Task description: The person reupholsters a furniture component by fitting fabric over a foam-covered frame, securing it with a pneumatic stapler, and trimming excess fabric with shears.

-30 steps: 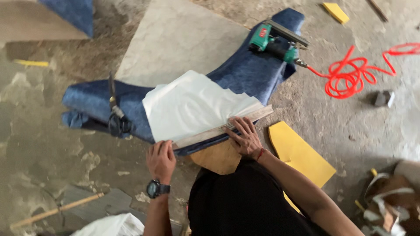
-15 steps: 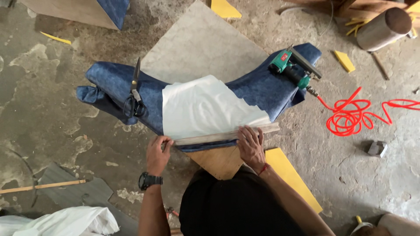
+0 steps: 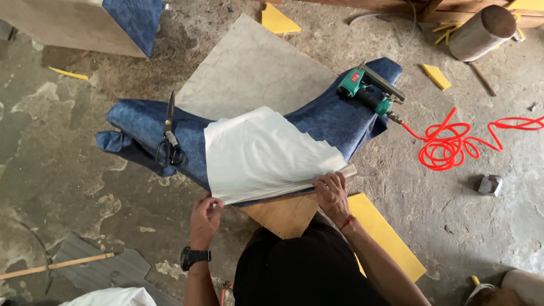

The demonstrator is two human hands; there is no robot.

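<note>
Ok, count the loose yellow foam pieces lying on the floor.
5, perhaps more hidden. A large yellow slab beside the right hand, a wedge at top centre, a small piece near the stapler, a strip at left, scraps by the cylinder.

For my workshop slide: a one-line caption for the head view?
Both hands, left hand and right hand, press white lining over blue fabric beside scissors.

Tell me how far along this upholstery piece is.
Done: blue fabric already drapes the piece, with white lining laid on top. In hand: the left hand pinches the lining's near corner, and the right hand presses its edge onto the wooden board. Left: no fastening shows; the green staple gun and scissors lie untouched on the fabric.
</note>
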